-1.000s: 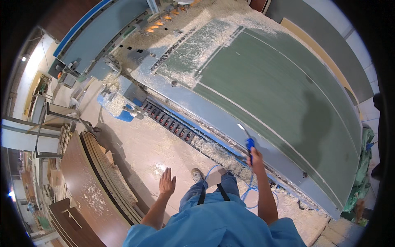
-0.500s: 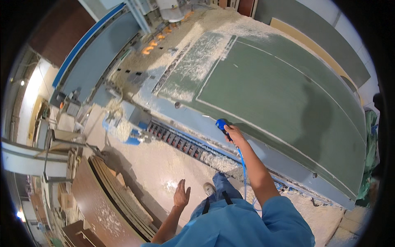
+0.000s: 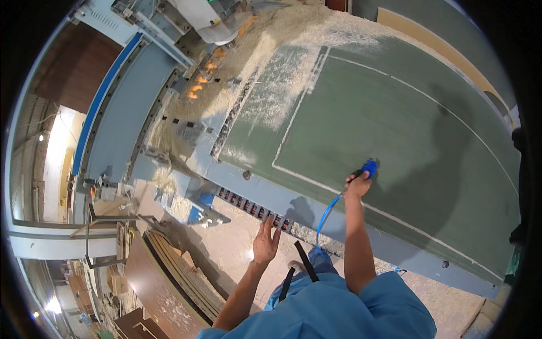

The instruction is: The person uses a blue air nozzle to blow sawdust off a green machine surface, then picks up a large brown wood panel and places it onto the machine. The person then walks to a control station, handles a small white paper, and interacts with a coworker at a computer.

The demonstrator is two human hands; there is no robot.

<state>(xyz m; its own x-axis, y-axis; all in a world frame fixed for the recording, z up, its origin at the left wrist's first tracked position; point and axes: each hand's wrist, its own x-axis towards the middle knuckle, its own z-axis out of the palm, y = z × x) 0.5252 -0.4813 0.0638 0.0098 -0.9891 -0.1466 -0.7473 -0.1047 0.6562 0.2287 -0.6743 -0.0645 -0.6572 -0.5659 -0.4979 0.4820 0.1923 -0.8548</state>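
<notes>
My right hand (image 3: 358, 185) is wrapped around the grip of a blue air blow gun (image 3: 370, 166), held over a large green panel (image 3: 333, 130). The hand covers part of the grip, and a blue hose (image 3: 325, 217) runs from it down toward my waist. Pale dust lies thickly on the panel's left part, and light lines cross its surface. My left hand (image 3: 265, 244) has its fingers stretched out with nothing in them. In the picture it lies beside a row of dark slots (image 3: 245, 204) along the machine's near side; I cannot tell whether it touches them.
The panel rests on a light-blue machine bed (image 3: 406, 246). A white machine head (image 3: 203, 21) stands at the far left, near dust-covered orange parts (image 3: 197, 85). Brown boards (image 3: 164, 282) are stacked at lower left, by a metal frame (image 3: 87, 243). Shavings litter the floor.
My right hand has carried the blow gun rightward, from the panel's near edge to over its surface. My left hand has moved forward and slightly right. The view has shifted slightly.
</notes>
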